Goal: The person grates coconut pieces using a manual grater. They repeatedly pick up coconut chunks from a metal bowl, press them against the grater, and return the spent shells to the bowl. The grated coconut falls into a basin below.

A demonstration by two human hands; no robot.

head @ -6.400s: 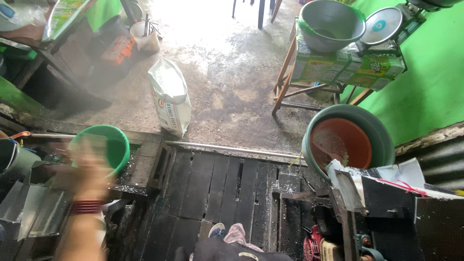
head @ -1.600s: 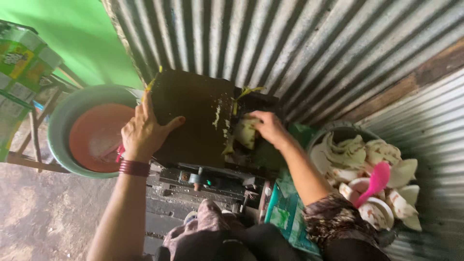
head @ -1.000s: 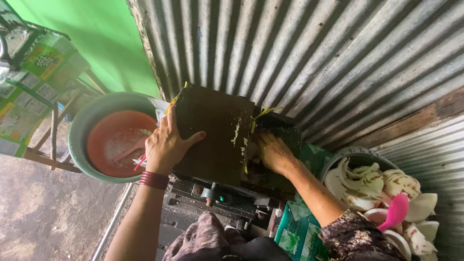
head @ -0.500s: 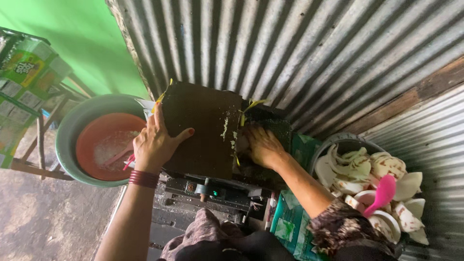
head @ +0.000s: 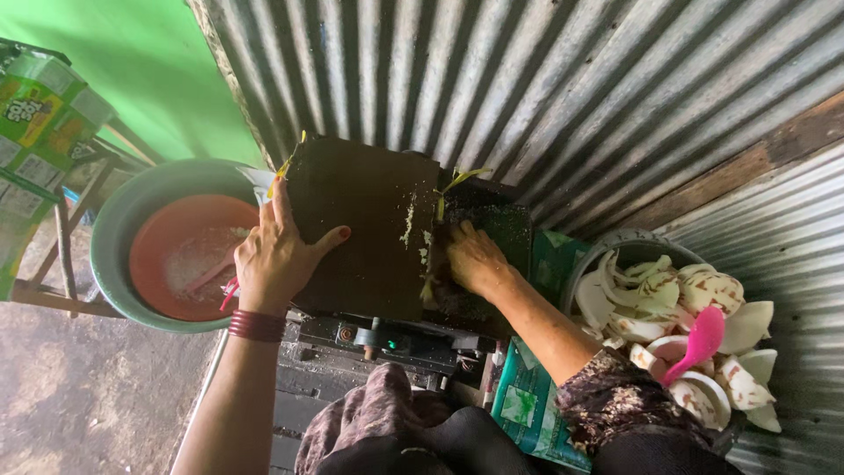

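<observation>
Left hand [head: 280, 255] presses grater cover [head: 365, 224]; right hand [head: 475, 259] beside.

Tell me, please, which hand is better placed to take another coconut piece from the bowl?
Right, probably. The right hand is at the grater's opening, on the side of the bowl of coconut pieces. The left hand rests on the dark cover, farther away.

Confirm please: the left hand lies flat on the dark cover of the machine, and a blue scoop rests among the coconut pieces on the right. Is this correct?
Not quite. The head view shows the scoop is pink, not blue. The left hand does lie flat on the dark cover, and the scoop rests among the coconut pieces.
</observation>
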